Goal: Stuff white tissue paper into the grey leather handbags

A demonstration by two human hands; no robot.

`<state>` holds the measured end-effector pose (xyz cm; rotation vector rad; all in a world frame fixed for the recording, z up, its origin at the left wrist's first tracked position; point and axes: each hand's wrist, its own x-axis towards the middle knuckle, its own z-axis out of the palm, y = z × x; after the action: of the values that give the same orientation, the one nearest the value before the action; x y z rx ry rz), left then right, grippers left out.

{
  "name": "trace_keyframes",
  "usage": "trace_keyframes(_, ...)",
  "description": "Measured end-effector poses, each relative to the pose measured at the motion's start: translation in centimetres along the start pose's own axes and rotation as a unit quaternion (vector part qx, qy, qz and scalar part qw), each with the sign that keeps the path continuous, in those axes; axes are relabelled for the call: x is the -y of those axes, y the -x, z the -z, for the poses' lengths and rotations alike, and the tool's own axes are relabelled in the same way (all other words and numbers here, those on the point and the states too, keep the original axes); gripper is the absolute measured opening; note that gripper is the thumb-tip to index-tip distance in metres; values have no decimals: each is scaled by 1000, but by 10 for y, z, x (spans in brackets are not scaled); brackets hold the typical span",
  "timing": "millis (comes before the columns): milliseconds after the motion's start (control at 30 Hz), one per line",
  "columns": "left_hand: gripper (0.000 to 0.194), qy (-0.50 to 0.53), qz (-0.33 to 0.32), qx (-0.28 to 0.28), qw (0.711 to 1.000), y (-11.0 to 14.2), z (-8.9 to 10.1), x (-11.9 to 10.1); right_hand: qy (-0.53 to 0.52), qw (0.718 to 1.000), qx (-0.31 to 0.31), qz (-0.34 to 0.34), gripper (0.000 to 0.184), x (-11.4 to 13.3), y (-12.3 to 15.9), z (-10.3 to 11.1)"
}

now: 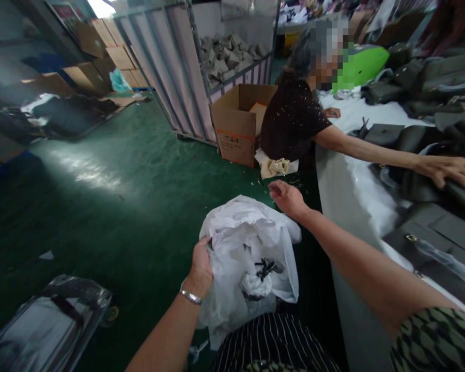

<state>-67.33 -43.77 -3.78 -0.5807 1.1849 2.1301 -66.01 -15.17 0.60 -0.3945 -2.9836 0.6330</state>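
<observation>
My left hand (200, 268) grips the near rim of a white plastic bag (251, 258) that rests on my lap, its fingers closed on the plastic. Inside the bag lie crumpled white wrappings and small black pieces (266, 267). My right hand (287, 199) hovers over the bag's far edge with its fingers loosely curled; whether it holds anything is hidden. A silver bracelet (190, 296) circles my left wrist.
A table (349, 206) on the right carries dark grey bags (442, 232). A co-worker's hand (449, 171) presses on them. A cardboard box (238, 124) stands on the green floor (132, 196), with a cage trolley (201, 67) behind. A wrapped case (46, 325) lies bottom left.
</observation>
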Motion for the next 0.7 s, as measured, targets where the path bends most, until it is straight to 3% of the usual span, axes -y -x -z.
trace_keyframes(100, 38, 36, 52, 34, 997, -2, -9, -4, -11, 989, 140, -44, 28, -39, 58, -57)
trace_keyframes(167, 38, 44, 85, 53, 994, 1, -18, -3, -36, 970, 239, -38, 29, -48, 100, -98)
trace_keyframes(233, 38, 41, 109, 55, 992, 8, -27, -1, -64, 956, 286, -28, 61, -42, 131, -136)
trace_keyframes(300, 39, 31, 122, 45, 991, 14, -34, 2, -91, 948, 305, -23, 95, -26, 144, -167)
trace_keyframes(367, 37, 14, 117, 32, 993, 16, -39, -1, -114, 941, 317, -19, 109, -7, 145, -191)
trace_keyframes(433, 35, -2, 78, 14, 997, 11, -37, -12, -137, 926, 350, -12, 91, 11, 145, -208)
trace_keyframes(533, 32, -33, -37, -33, 998, -9, -24, -42, -177, 877, 447, 1, 36, 33, 166, -225)
trace_keyframes(633, 27, -106, -135, -108, 979, -38, -1, -73, -228, 820, 524, 22, 23, 53, 207, -234)
trace_keyframes(700, 24, -187, -164, -178, 952, -58, 16, -87, -269, 783, 553, 90, 17, 66, 229, -235)
